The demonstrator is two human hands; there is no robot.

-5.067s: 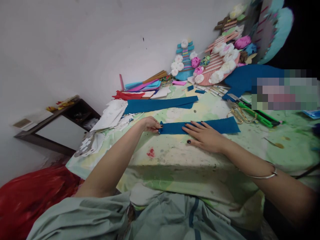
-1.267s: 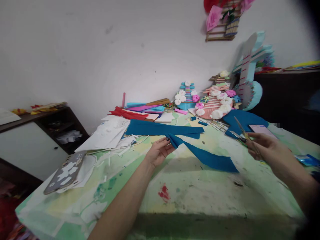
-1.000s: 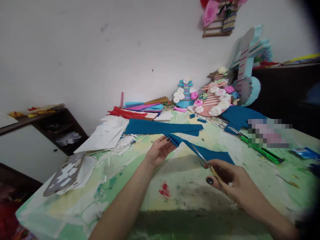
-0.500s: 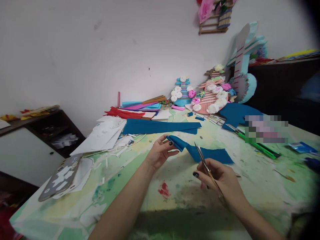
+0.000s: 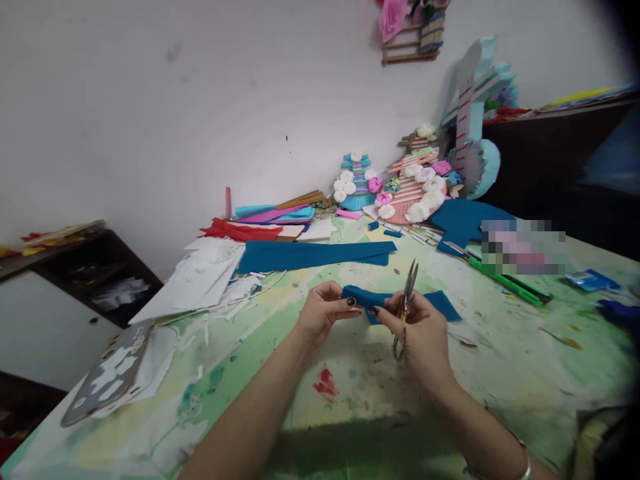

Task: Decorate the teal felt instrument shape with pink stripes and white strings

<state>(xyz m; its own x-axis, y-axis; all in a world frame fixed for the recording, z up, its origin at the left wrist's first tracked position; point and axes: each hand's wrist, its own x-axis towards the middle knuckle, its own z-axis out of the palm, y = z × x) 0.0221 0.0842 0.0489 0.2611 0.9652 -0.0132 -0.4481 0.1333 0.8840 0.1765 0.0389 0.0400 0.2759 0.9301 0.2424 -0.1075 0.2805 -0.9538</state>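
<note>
Between my hands is a dark blue crepe paper strip [image 5: 369,297], folded at its left end. My left hand [image 5: 320,315] is closed, pinching that folded end between thumb and fingers. My right hand [image 5: 425,337] holds a pair of scissors [image 5: 409,285], blades pointing up and away. Its thumb and fingertips also grip the strip near the middle, close to my left hand. The strip's right end shows beyond my right hand, low over the table. Farther back, a longer folded piece of blue paper [image 5: 315,256] lies flat.
Cut white sheets [image 5: 193,280] and paper scraps lie on the left of the paint-stained table [image 5: 250,380], with a phone [image 5: 110,373] nearer me. A green utility knife [image 5: 510,283] rests at right. Flower-decorated guitar shapes [image 5: 413,193] lean at the back.
My right hand has moved left onto the strip and now grips it. The scissors have swung from leaning left to nearly upright. The view has shifted slightly.
</note>
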